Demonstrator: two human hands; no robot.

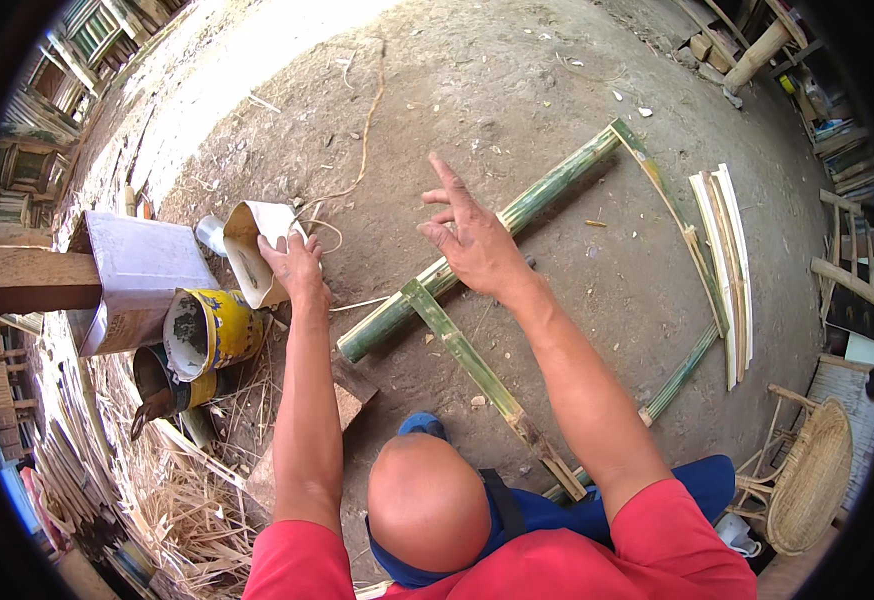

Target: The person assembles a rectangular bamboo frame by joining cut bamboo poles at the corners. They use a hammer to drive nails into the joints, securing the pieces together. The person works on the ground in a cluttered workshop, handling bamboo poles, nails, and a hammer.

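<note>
My left hand is at the near right edge of a cut-open whitish container, its fingers over the rim and seeming to grip it. Part of those fingers is hidden. My right hand hovers over a thick green bamboo pole, holding nothing, with the index finger stretched out and the others loosely bent. The pole lies diagonally on the ground. A flat bamboo strip meets it near its close end and runs toward me. Another bamboo strip joins its far end, and a thinner bamboo piece lies beyond my right forearm.
A yellow bucket and a large pale square can stand at left, by a wooden beam. A string trails over the dirt. Split bamboo slats lie at right, near a woven basket. Shavings pile up lower left.
</note>
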